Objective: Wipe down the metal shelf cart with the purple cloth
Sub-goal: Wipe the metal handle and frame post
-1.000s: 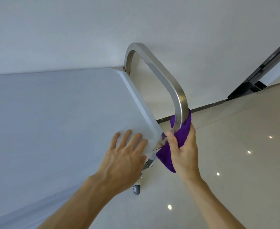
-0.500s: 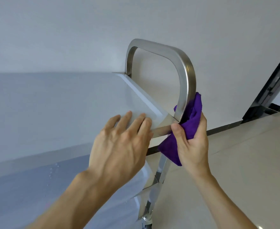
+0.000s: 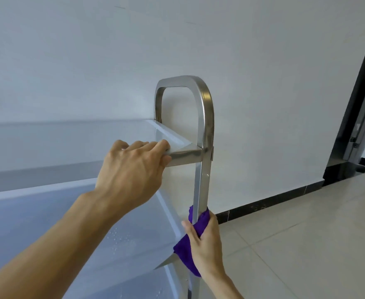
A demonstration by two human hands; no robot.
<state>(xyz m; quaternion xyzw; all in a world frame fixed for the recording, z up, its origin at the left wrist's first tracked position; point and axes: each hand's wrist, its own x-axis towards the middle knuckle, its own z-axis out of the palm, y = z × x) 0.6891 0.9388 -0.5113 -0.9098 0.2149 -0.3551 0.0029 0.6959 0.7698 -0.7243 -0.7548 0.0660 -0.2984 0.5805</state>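
The right hand (image 3: pixel 205 240) grips the purple cloth (image 3: pixel 187 253) around the cart's near corner post (image 3: pixel 201 186), beside the lower shelf (image 3: pixel 48 223). The left hand (image 3: pixel 132 169), fingers curled, holds the top shelf's edge (image 3: pixel 183 156). The droplet-speckled lower shelf likely remains unwiped.

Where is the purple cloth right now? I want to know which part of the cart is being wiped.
In the head view, lower right, the purple cloth is wrapped around the cart's upright post, gripped by the right hand, just above the second shelf's corner.

metal cart (image 3: pixel 203 173) on tiled floor (image 3: pixel 306 234)
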